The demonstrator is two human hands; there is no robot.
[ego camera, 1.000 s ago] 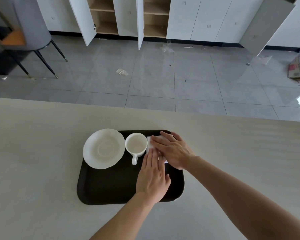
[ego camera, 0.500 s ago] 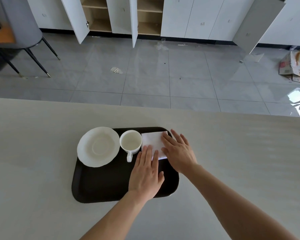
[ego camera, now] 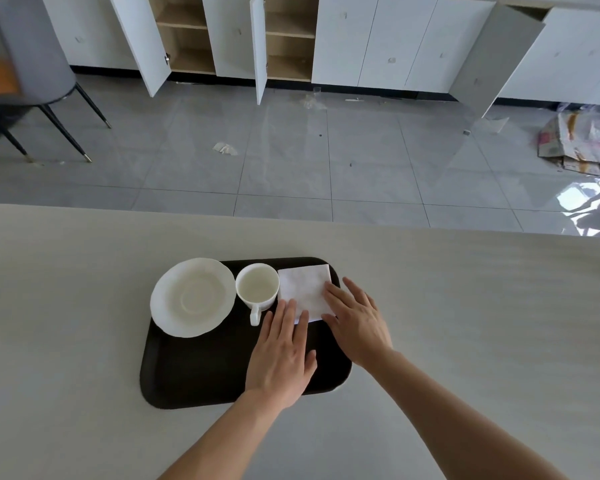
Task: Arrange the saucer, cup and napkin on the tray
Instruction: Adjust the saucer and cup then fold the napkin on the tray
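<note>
Now both flat, released hands (ego camera: 280, 358) (ego camera: 357, 322) on napkin (ego camera: 303, 289); cup (ego camera: 257, 285) handle toward person.

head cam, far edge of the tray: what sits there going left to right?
Along the tray: saucer → cup → napkin. The left hand and right hand lie flat at the napkin's near and right edges, so they are left out of the order.
</note>
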